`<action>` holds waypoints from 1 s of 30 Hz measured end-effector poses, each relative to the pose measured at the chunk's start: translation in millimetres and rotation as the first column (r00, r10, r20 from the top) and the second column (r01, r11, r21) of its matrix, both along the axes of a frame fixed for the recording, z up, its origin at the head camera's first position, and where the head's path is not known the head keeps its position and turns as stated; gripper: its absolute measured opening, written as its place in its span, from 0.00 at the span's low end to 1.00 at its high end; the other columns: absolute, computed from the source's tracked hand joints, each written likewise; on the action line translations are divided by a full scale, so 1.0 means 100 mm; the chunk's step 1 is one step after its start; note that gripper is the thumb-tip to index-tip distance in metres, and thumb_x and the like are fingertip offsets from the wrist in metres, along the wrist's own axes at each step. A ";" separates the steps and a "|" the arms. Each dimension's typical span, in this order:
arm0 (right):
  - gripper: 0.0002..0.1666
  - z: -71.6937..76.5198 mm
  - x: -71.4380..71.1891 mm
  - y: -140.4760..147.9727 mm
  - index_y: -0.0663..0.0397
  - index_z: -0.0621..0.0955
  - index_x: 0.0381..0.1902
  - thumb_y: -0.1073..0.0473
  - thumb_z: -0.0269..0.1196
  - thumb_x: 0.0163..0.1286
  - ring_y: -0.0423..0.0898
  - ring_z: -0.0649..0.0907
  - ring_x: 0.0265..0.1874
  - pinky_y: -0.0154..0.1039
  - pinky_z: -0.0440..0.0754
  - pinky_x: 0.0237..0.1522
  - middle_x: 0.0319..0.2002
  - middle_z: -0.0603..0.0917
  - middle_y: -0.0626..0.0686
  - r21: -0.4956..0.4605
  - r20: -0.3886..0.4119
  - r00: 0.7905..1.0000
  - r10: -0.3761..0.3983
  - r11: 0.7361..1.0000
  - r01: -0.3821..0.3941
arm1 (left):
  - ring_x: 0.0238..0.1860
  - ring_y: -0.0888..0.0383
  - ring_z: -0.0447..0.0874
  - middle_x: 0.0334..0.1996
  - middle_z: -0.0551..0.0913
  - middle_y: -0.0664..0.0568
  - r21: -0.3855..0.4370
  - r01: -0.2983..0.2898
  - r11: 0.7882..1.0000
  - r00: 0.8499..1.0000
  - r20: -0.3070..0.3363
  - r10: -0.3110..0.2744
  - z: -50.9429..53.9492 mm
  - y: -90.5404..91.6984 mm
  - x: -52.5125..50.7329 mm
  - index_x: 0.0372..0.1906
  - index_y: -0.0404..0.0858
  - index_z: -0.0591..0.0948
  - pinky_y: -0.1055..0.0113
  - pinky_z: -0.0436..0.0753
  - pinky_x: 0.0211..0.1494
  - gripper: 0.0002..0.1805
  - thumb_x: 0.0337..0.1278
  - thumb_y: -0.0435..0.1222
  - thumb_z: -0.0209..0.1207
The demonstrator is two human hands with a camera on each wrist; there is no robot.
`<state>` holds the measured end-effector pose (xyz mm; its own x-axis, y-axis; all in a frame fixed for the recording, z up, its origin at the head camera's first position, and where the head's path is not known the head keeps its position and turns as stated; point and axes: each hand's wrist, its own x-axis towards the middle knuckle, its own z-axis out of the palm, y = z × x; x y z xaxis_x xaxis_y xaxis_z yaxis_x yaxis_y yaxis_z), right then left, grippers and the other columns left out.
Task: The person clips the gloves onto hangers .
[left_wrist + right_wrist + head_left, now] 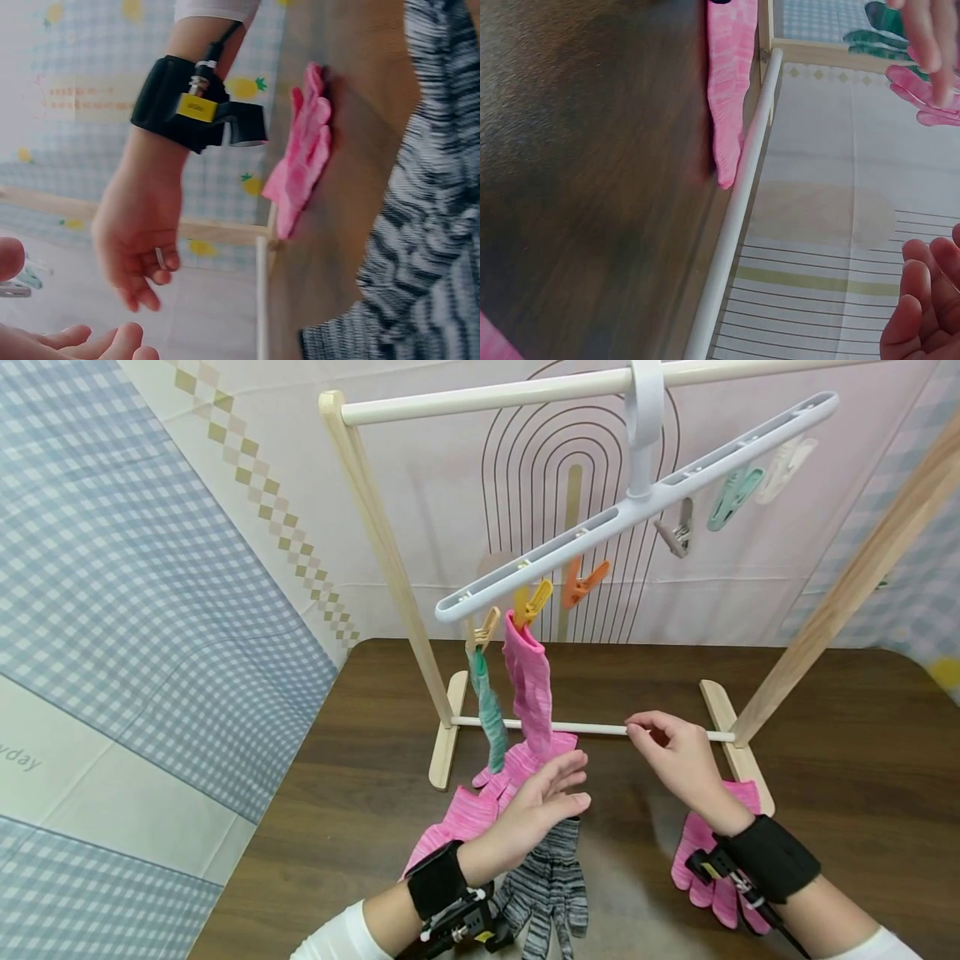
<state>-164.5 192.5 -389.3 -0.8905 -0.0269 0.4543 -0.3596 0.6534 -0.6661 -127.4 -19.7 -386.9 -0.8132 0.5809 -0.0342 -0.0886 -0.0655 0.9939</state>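
A pink glove (pixel 529 685) hangs from a yellow clip (pixel 533 602) on the white hanger (pixel 555 557). Beside it, a green glove (pixel 489 710) hangs from a beige clip (pixel 487 628). My left hand (pixel 534 810), fingers extended, is just right of the pink glove's lower end; whether they touch is unclear. My right hand (pixel 675 758) is in front of the lower rod, its fingers loosely bent with nothing visible in their grip. The right wrist view shows its fingers (pixel 922 307) apart from any glove. A striped grey glove (pixel 551 868) lies below my left hand.
More pink gloves lie on the table, at the left (pixel 457 822) and under my right wrist (pixel 723 893). An orange clip (pixel 583 583), a grey clip (pixel 678 531), a green clip (pixel 737 497) and a white clip (pixel 785 468) hang from the hanger. A wooden rack (pixel 386 543) surrounds it.
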 end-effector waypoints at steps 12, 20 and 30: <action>0.09 -0.06 0.04 0.08 0.62 0.80 0.34 0.61 0.58 0.60 0.30 0.71 0.23 0.24 0.68 0.25 0.27 0.82 0.54 0.008 0.059 0.998 0.009 1.000 -0.010 | 0.66 0.53 0.54 0.66 0.56 0.51 0.048 -0.015 0.999 0.985 -0.168 0.023 0.35 0.01 -0.08 0.66 0.41 0.54 0.58 0.52 0.68 0.31 0.59 0.38 0.49; 0.09 -0.10 0.06 0.13 0.62 0.80 0.35 0.61 0.58 0.60 0.30 0.72 0.23 0.24 0.68 0.25 0.28 0.82 0.54 0.014 0.085 0.996 0.032 0.999 -0.033 | 0.66 0.61 0.53 0.67 0.55 0.54 0.076 -0.088 0.993 0.956 -0.275 0.105 0.57 0.05 -0.18 0.66 0.40 0.53 0.60 0.54 0.67 0.32 0.56 0.36 0.50; 0.08 -0.15 0.06 0.18 0.61 0.80 0.34 0.62 0.58 0.60 0.29 0.71 0.23 0.24 0.68 0.25 0.27 0.82 0.55 0.031 0.092 0.995 0.036 0.999 -0.039 | 0.67 0.58 0.53 0.67 0.55 0.50 0.098 -0.134 0.986 0.922 -0.354 0.160 0.72 0.06 -0.27 0.66 0.37 0.52 0.56 0.54 0.66 0.33 0.55 0.33 0.49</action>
<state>-158.4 210.9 -403.9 -0.9262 -0.0745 0.3697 -0.3230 0.6629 -0.6755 -154.7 -13.4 -315.1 -0.8398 0.4440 0.3125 0.2893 -0.1211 0.9495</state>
